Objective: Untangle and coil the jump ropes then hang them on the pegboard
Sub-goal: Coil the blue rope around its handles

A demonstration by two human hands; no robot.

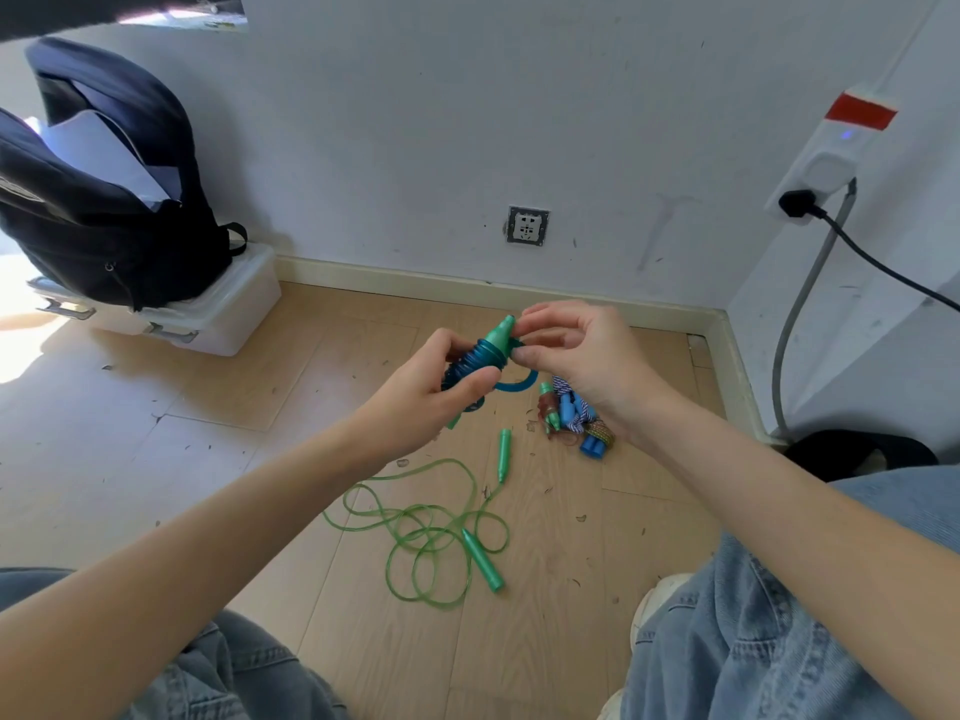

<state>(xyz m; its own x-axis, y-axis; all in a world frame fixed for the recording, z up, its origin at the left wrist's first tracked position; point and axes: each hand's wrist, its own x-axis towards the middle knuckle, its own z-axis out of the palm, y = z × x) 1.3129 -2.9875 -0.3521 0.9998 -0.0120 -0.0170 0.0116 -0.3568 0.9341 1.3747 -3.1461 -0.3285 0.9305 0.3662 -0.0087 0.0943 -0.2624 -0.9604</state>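
From the head view, the person sits on the wooden floor with both forearms stretched forward, and the step in hand looks like coiling: a blue jump rope is wound in tight turns round its green handles, held above the floor in front of the wall. The left hand grips the wound bundle, fingers and thumb curled round it, while the right hand pinches the rope's loose end just beside the upper handle tip, with one free loop hanging below. The next move, I judge, calls for tucking or winding that last loop so the coil holds, then setting it aside. Below, a green jump rope lies loose and looped on the floor, its two handles apart, not yet coiled. Near the right wrist sits a small pile of ropes with blue handles and braided cord, seemingly already bundled. A dark backpack rests on a clear storage box at the left, and a wall socket sits above the skirting. No pegboard shows anywhere in view, so where the coils will hang cannot be told. The left palm hides the lower half of the blue coil, and the pile's contents are too small to count
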